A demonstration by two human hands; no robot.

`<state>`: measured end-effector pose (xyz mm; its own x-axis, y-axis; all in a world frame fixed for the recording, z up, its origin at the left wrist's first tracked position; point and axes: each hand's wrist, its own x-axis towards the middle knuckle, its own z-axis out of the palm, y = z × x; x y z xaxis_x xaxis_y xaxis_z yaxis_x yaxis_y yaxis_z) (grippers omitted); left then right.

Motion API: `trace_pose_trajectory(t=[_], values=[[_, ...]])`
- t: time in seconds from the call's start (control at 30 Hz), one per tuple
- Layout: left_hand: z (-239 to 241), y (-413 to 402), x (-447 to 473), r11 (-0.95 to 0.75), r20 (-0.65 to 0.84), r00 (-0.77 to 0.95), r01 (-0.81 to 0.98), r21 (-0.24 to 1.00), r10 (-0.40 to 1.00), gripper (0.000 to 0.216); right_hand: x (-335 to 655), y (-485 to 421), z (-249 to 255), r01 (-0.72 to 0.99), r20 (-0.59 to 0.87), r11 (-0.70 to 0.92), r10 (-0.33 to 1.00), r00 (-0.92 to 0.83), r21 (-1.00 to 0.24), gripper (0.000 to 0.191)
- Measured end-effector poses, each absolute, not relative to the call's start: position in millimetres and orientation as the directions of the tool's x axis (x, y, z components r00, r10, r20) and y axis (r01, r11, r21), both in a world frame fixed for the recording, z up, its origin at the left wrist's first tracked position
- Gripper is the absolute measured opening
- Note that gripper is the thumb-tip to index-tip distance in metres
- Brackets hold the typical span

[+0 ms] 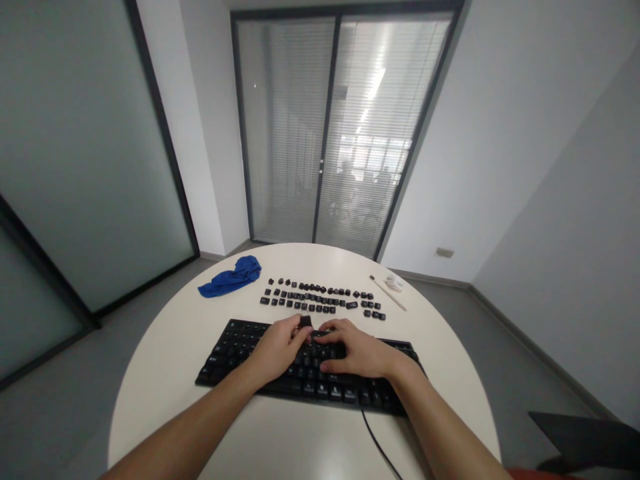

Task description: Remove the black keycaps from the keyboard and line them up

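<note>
A black keyboard (320,390) lies on the round table in front of me, its keys partly hidden under my hands. My left hand (280,347) is over its upper middle, closed in a pinch on a small tool with a black handle and thin wires, which looks like a keycap puller (305,321). My right hand (357,350) rests over the right half of the keyboard, thumb and fingers apart, its fingertips close to the left hand's. Beyond the keyboard, loose black keycaps (312,308) are laid out in several rows.
A crumpled blue cloth (233,277) lies at the back left of the white table (165,353). Toward the back right are a thin brush (389,293) and small white pieces (394,283). The keyboard's cable (375,440) runs toward me over the near edge.
</note>
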<state>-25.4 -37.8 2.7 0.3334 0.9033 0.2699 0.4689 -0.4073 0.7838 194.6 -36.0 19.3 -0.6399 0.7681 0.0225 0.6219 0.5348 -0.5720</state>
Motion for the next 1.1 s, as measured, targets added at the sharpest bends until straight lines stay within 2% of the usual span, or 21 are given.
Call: trace_pose_trajectory(t=[0.27, 0.43, 0.67, 0.9, 1.1], values=[[2.9, -39.7, -24.2, -0.398, 0.235, 0.367, 0.472, 0.787, 0.9, 0.028, 193.8, -47.4, 12.1, 0.594, 0.122, 0.557, 0.78, -0.613, -0.58, 0.05], [1.7, -43.9, -20.6, -0.428, 0.23, 0.386, 0.574, 0.698, 0.893, 0.027, 193.5, -49.2, 13.8, 0.59, 0.137, 0.57, 0.776, -0.616, -0.572, 0.049], [2.9, -52.1, -14.2, -0.533, 0.29, 0.456, 0.61, 0.586, 0.841, 0.025, 193.3, -50.7, 11.5, 0.572, 0.193, 0.597, 0.767, -0.612, -0.562, 0.039], [6.5, -48.0, -20.3, -0.521, 0.288, 0.454, 0.558, 0.646, 0.843, 0.023, 185.4, -55.8, 13.5, 0.553, 0.286, 0.611, 0.775, -0.563, -0.567, 0.028], [10.5, -45.2, -27.0, -0.563, 0.318, 0.51, 0.453, 0.691, 0.8, 0.024, 177.7, -56.9, 10.7, 0.578, 0.279, 0.592, 0.793, -0.542, -0.561, 0.018]])
